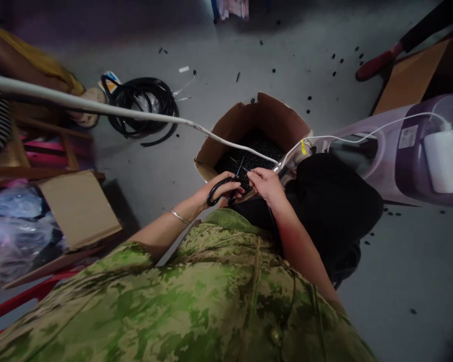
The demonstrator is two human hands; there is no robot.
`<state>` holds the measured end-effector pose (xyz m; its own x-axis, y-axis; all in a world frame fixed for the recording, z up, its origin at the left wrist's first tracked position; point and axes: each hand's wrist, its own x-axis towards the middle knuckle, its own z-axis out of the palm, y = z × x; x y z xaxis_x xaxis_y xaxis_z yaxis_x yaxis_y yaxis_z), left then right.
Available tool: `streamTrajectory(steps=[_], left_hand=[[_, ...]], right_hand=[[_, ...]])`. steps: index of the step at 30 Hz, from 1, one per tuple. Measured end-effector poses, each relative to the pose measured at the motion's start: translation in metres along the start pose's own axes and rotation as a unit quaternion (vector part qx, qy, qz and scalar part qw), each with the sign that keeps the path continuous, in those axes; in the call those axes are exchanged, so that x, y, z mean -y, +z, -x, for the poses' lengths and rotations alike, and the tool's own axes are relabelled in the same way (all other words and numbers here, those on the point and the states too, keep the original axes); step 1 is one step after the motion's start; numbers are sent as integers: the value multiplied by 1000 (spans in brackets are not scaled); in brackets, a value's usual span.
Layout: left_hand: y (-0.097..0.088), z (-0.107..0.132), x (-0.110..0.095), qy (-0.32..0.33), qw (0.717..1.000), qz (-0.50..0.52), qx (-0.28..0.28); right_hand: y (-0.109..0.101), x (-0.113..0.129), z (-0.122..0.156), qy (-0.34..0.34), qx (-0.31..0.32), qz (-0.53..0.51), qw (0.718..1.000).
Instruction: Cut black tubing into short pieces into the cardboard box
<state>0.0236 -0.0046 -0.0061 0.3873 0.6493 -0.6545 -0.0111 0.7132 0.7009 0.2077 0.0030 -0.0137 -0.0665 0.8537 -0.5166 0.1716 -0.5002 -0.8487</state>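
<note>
My left hand (222,189) is closed round the black handles of a pair of scissors (230,185), whose blades point up over a cardboard box (245,120). My right hand (266,185) sits right beside it, fingers pinched on a thin white cable (143,114) that runs from the far left down to my hands. The box stands open on the floor just beyond my hands and is full of small black pieces (254,148). A thin bracelet (180,217) is on my left wrist.
A coil of black hose (141,108) lies on the grey floor at the left. A flat piece of cardboard (79,208) and plastic bags are at the far left. A pale purple appliance (419,151) with a white adapter is at the right. Black bits dot the floor.
</note>
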Motion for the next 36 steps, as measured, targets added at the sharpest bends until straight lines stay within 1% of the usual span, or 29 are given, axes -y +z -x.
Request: streamTrajectory(steps=[6, 12, 17, 21, 24, 28, 33, 36], left_hand=[[-2, 1, 1, 14, 998, -57, -13], [-5, 2, 1, 51, 990, -132, -14], [-8, -5, 9, 62, 990, -127, -11], [-9, -12, 17, 61, 991, -118, -10], [-11, -11, 18, 69, 989, -130, 2], [-17, -10, 17, 94, 980, -173, 8], [-25, -15, 21, 149, 962, -231, 0], [-25, -16, 23, 153, 960, -234, -7]], right_hand=[[-2, -5, -3, -42, 3, 23, 999], [-3, -4, -2, -38, 12, 17, 999], [-3, -3, -2, -21, 8, -9, 1000], [-3, -3, -1, -40, 13, 1, 999], [-3, -4, -1, -51, 25, 16, 998], [-3, -4, 0, -64, 41, 32, 997], [-4, -4, 0, -78, 52, 29, 995], [-5, -3, 0, -80, 58, 46, 994]])
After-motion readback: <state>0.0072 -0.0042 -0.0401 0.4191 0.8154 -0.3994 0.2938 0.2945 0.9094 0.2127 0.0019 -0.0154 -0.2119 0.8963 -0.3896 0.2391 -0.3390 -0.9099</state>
